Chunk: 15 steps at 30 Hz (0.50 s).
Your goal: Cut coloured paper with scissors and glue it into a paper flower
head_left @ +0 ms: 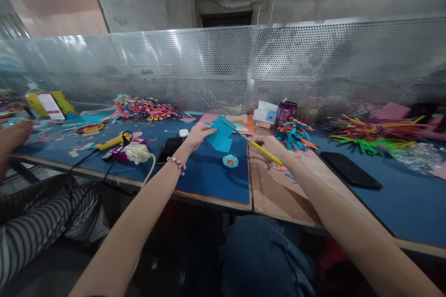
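My left hand (197, 137) pinches the left edge of a sheet of blue paper (220, 135), raised over the blue tabletop (205, 181). In my right hand (272, 145) is a pair of scissors (260, 148) with yellow handles. The blades reach across the upper right part of the sheet; whether they are cutting into it I cannot tell. Just below the paper, a light-blue paper flower (230, 161) with an orange centre lies on the table. Pink and orange paper sheets (244, 123) lie behind the blue one.
Left: a heap of paper pieces (144, 107), a yellow glue gun (113, 141) with cable, a power strip (135, 152), a dark phone (170, 148) and a co-worker's hand (16, 137). Right: blue strips (296, 133), pipe cleaners (379, 130), another phone (350, 169). Behind: a perforated metal screen (209, 65).
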Motion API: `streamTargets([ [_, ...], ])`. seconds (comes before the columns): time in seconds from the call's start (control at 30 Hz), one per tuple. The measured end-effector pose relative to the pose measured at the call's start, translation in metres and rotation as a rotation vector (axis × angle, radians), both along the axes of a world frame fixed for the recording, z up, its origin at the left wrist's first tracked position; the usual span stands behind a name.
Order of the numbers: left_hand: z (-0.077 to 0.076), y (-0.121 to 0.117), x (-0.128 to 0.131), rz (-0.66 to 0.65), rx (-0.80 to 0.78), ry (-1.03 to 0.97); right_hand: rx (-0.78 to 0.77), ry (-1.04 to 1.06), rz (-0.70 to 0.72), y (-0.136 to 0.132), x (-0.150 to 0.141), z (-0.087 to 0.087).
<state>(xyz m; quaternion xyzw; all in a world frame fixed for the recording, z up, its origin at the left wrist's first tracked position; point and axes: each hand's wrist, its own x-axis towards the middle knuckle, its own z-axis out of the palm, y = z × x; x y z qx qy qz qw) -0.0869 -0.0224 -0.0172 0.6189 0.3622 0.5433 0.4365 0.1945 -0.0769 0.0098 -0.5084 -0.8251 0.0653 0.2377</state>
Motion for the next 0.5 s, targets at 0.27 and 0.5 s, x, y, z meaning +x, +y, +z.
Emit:
streamTargets([
  [0.27, 0.0014, -0.0023, 0.0031, -0.037, -0.046, -0.043, -0.02, -0.019, 0.001, -0.0013, -0.0014, 0.0006],
  [0.5, -0.0004, -0.0017, 0.0028, -0.034, -0.057, -0.029, -0.052, -0.03, -0.002, -0.004, -0.0017, 0.0012],
])
